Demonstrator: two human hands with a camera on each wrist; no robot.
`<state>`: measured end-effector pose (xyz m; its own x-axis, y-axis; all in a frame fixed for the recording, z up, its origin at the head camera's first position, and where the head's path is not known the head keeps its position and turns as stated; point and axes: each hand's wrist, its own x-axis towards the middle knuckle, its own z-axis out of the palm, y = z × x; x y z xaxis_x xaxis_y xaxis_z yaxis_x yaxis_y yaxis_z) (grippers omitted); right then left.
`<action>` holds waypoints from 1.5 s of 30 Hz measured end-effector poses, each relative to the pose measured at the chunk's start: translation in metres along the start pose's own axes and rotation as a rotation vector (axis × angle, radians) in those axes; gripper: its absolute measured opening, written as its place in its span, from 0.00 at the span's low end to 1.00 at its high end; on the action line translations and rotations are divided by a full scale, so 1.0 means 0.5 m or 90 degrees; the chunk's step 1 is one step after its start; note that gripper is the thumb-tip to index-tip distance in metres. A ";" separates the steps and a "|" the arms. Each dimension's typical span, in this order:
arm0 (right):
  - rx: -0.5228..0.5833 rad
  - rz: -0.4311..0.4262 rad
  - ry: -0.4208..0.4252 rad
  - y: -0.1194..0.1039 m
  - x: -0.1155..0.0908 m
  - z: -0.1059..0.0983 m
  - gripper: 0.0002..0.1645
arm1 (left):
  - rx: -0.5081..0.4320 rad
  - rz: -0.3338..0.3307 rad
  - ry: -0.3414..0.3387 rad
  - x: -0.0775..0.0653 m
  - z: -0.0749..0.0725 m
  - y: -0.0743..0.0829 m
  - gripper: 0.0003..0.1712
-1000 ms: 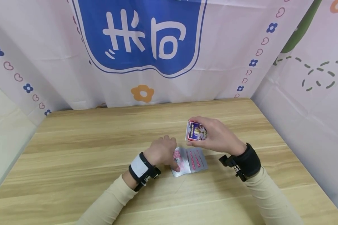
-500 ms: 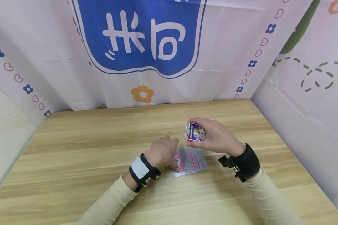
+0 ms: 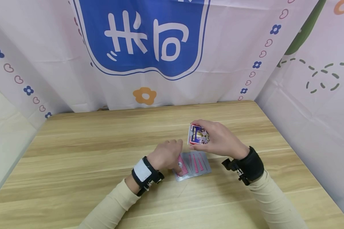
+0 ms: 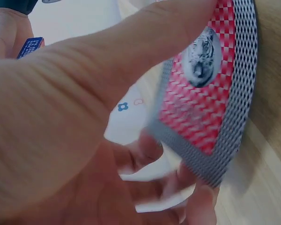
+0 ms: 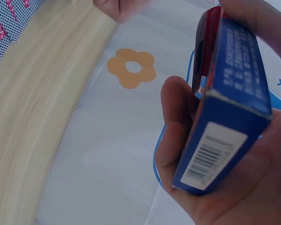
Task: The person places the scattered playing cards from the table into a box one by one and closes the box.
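- L hand (image 3: 165,155) is pinching a card (image 4: 192,110), thumb pressing on its back, fingers meeting the far edge; card is bowing a bit, w/ red/white checks, a tiger pic & a grey dotted border showing.
- Fanned cards (image 3: 200,163) are lying on the wood-look counter (image 3: 103,136), just R of L hand's thumb; strips of pink/red pattern are showing btwn silvery-grey borders. Exact no. is hard to tell.
- R hand (image 3: 223,139) is gripping a card box (image 3: 200,135) btwn thumb & fingers, holding it just beyond the fanned cards, backdrop side, apparently off the counter.
- Box is showing a blue/purple front w/ a gold trophy; R wrist cam is catching blue sides, a red part at one end & a barcode (image 5: 213,154). Small print is too blurred to read.
- Both wrists are wearing black straps (image 3: 253,163) w/ small cams, below them cream sleeves (image 3: 278,200).
- Behind, a white cloth backdrop (image 3: 226,38) is hanging, w/ a blue shield print (image 3: 143,63) & an orange flower (image 3: 151,94).
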<state>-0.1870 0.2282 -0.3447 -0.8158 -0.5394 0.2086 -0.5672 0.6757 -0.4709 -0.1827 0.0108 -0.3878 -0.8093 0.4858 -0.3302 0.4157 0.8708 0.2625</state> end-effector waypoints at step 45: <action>0.003 -0.031 -0.009 -0.008 0.004 0.006 0.45 | -0.518 0.055 0.144 -0.034 -0.102 -0.023 0.28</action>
<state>-0.1860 0.2232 -0.3449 -0.7857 -0.5783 0.2195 -0.6054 0.6464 -0.4644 -0.1949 -0.0113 -0.3387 -0.8880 0.4458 -0.1128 0.1215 0.4642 0.8774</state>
